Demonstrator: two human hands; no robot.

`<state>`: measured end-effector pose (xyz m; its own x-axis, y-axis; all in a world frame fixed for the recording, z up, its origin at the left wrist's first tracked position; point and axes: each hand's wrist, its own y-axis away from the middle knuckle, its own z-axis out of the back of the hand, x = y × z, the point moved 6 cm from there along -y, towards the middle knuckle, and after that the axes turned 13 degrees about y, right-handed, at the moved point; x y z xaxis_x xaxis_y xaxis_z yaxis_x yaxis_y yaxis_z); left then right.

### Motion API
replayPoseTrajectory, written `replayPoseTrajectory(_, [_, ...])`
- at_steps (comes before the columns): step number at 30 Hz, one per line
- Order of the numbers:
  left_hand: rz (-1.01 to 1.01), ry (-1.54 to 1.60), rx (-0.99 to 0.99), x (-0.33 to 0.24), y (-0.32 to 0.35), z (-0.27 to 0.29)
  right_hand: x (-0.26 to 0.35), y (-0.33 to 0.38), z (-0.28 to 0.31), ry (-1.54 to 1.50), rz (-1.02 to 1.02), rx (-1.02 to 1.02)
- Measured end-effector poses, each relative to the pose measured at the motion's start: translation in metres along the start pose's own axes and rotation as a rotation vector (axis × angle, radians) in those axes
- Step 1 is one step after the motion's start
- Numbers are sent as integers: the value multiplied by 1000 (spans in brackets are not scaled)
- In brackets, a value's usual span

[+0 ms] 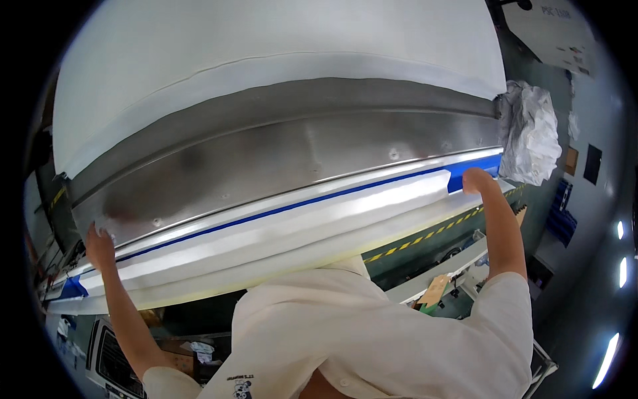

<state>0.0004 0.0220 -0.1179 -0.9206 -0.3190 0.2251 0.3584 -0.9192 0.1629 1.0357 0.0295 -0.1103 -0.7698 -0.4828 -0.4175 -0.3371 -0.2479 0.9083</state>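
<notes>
A long bare metal plate [266, 156] spans the machine in front of me, with a wide white sheet [286, 30] above it. Along its near side run a thin blue strip [292, 207] and a long roll of white material [279, 223]. My left hand [101, 247] is at the plate's left end, fingertips apart and touching or close to the metal. At the far right, my right hand [477, 181] has its fingers curled by the blue surface [468, 169], just past the white roll's end. Whatever those fingers hold is hidden.
Crumpled white sheeting [531, 133] hangs at the machine's right end. Below the roll, a yellow-and-black floor line [425, 237] passes a white frame [438, 269] with brown cardboard [434, 290] on it. A dark-fronted box [113, 359] stands at the lower left.
</notes>
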Motion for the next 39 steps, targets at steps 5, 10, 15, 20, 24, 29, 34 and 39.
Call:
replayPoseTrajectory(5, [-154,266,-355,-54,-29,4,85,28,133,-300,166,-573])
replayPoseTrajectory(10, [-106,349,-431,-85,-54,18,214,118,318,-622,467,-669])
replayPoseTrajectory(15, [-15,564,-488,-90,-42,27,363,211,494,-354,705,-967])
replayPoseTrajectory(20, [-12,681,-521,-93,-43,27,489,261,639,-464,1032,-1174])
replayPoseTrajectory(24, [-3,724,-493,-99,-49,34,553,273,720,-504,1146,-1298])
replayPoseTrajectory(29, [9,741,-469,-93,-49,35,591,277,765,-454,1080,-1374])
replayPoseTrajectory(34, [18,764,-472,-91,-49,31,597,275,767,-449,934,-1348])
replayPoseTrajectory(39, [20,820,-495,-85,-55,38,592,274,765,-460,846,-1427])
